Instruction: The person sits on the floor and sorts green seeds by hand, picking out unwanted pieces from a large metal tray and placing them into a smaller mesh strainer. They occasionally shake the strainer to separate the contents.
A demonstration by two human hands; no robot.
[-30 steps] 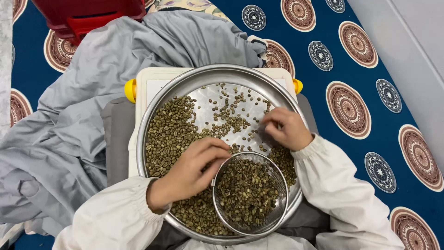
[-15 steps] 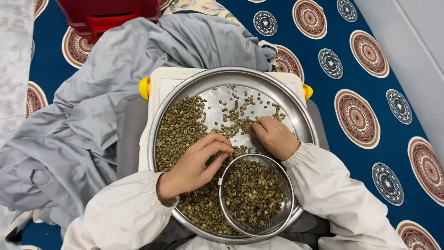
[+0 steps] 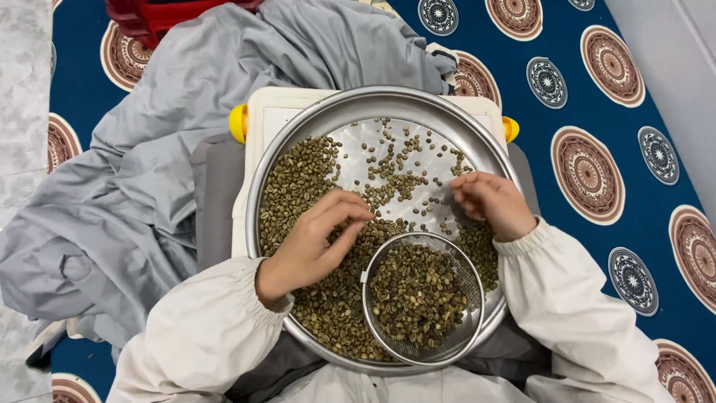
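Sorting looked under way: the left hand [image 3: 313,242], fingers pinched together, rested on greenish-brown beans [image 3: 298,183] in the round steel tray [image 3: 257,186]. The right hand [image 3: 492,201], fingers curled together, picked at scattered beans, far of the round mesh sieve [image 3: 421,298].

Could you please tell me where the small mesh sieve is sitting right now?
In the head view, the mesh sieve rests inside the large steel tray at its near right edge, full of green beans, between the left hand and right hand.
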